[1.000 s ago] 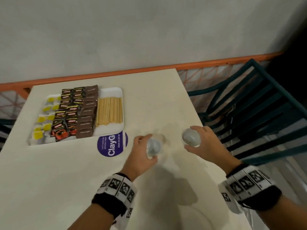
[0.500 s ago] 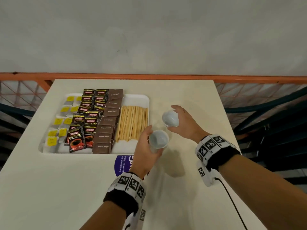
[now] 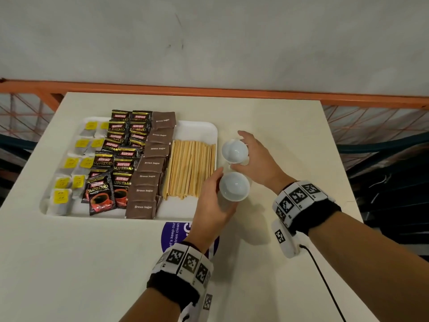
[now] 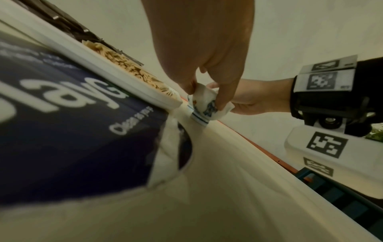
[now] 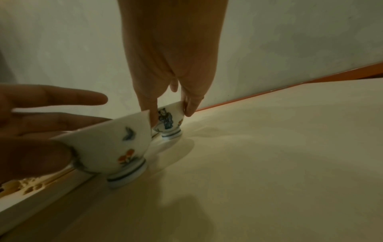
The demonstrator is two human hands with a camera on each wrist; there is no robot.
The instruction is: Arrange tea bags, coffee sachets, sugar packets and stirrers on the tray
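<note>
A white tray (image 3: 204,129) on the table (image 3: 69,263) holds tea bags (image 3: 69,163), coffee sachets (image 3: 116,163), brown sugar packets (image 3: 148,175) and stirrers (image 3: 190,168) in columns from left to right. Just right of the tray, the left hand (image 3: 209,212) grips the near cup (image 3: 234,185) and the right hand (image 3: 260,159) grips the far cup (image 3: 234,151). A purple sticker (image 3: 173,233) lies before the tray.

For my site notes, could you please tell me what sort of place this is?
Probably an office pantry or tea corner: a tray stocked with coffee sachets and stirrers, a "keep our pantries clean" sticker, and small teacups.
</note>
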